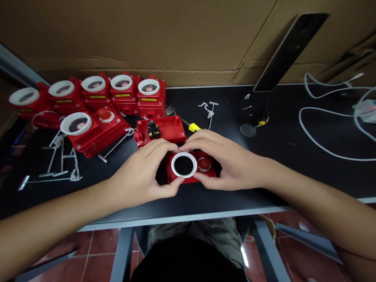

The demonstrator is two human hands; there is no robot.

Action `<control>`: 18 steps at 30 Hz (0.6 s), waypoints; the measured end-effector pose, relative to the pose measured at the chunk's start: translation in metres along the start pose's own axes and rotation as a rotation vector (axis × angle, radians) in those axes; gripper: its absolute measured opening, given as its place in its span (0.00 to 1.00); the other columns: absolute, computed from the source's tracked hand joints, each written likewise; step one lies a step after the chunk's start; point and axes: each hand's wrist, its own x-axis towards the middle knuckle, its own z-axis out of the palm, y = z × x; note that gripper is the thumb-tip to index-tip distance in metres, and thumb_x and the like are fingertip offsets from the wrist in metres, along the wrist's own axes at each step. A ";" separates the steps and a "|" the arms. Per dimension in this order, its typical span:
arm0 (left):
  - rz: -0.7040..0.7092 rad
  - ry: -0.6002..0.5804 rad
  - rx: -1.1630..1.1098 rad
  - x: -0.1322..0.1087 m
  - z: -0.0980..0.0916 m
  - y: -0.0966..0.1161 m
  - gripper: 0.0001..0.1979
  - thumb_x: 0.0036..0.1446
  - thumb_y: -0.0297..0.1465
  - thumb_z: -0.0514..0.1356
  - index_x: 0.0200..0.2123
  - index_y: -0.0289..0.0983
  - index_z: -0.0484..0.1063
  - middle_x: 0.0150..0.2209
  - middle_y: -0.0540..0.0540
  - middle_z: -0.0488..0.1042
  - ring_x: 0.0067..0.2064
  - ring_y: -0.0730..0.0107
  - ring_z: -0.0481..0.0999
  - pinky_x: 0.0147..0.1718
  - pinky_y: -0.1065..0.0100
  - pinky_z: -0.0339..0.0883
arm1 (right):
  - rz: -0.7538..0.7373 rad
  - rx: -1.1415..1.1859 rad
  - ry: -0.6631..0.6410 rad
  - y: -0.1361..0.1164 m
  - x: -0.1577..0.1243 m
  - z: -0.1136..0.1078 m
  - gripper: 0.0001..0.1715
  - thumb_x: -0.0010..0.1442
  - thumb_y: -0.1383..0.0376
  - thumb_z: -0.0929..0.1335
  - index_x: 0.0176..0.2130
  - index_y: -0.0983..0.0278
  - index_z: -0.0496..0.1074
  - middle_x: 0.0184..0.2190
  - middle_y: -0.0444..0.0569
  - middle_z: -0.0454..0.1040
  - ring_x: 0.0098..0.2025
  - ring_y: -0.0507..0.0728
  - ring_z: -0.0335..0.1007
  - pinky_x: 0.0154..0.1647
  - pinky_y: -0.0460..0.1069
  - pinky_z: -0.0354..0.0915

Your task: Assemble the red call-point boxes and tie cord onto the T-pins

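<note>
A white ring (pixel 173 166) with a dark middle sits over a red cover (pixel 192 179), framed by both my hands near the table's front. My left hand (pixel 141 172) curls round its left side, thumb below and fingers above. From the right, my right hand (pixel 235 164) holds it with fingers at the top and thumb at the lower right. A red button (pixel 204 164) on the cover shows between my right thumb and fingers. Just behind my hands lies an open red housing (pixel 173 129) with a black switch block (pixel 153 129) inside. Parts of the cover are hidden by my hands.
Several red boxes with white rings (pixel 148 98) stand at the back left. T-shaped metal rods (pixel 44 179) lie at left. Behind my hands is a yellow-handled screwdriver (pixel 194 127). A magnifier-like disc (pixel 248 130), white cable (pixel 320 147) and leaning black panel (pixel 288 55) are at right.
</note>
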 end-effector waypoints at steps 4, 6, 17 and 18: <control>-0.011 0.002 0.016 -0.003 -0.001 0.000 0.23 0.66 0.34 0.69 0.61 0.39 0.70 0.57 0.39 0.85 0.55 0.50 0.89 0.58 0.54 0.84 | 0.018 -0.040 0.016 -0.001 0.000 0.003 0.30 0.75 0.57 0.77 0.69 0.62 0.71 0.58 0.58 0.82 0.57 0.61 0.79 0.59 0.57 0.79; -0.022 0.003 0.010 -0.004 -0.001 0.000 0.25 0.65 0.36 0.71 0.61 0.39 0.70 0.57 0.39 0.85 0.55 0.51 0.90 0.57 0.55 0.84 | 0.025 -0.059 0.008 -0.002 0.000 0.002 0.30 0.75 0.54 0.77 0.68 0.63 0.72 0.57 0.58 0.82 0.57 0.61 0.79 0.58 0.57 0.79; -0.010 0.004 0.013 -0.002 -0.001 0.002 0.20 0.67 0.33 0.66 0.60 0.42 0.71 0.57 0.41 0.86 0.56 0.52 0.89 0.57 0.54 0.84 | 0.006 -0.002 0.019 -0.002 -0.001 0.004 0.30 0.74 0.62 0.75 0.70 0.60 0.70 0.60 0.58 0.82 0.59 0.61 0.80 0.60 0.58 0.80; -0.013 0.004 0.012 -0.002 -0.001 0.002 0.22 0.66 0.32 0.66 0.61 0.42 0.70 0.57 0.40 0.86 0.56 0.52 0.89 0.58 0.54 0.84 | 0.005 -0.012 0.028 -0.002 -0.001 0.005 0.29 0.74 0.61 0.75 0.70 0.61 0.70 0.60 0.59 0.82 0.59 0.62 0.80 0.60 0.58 0.80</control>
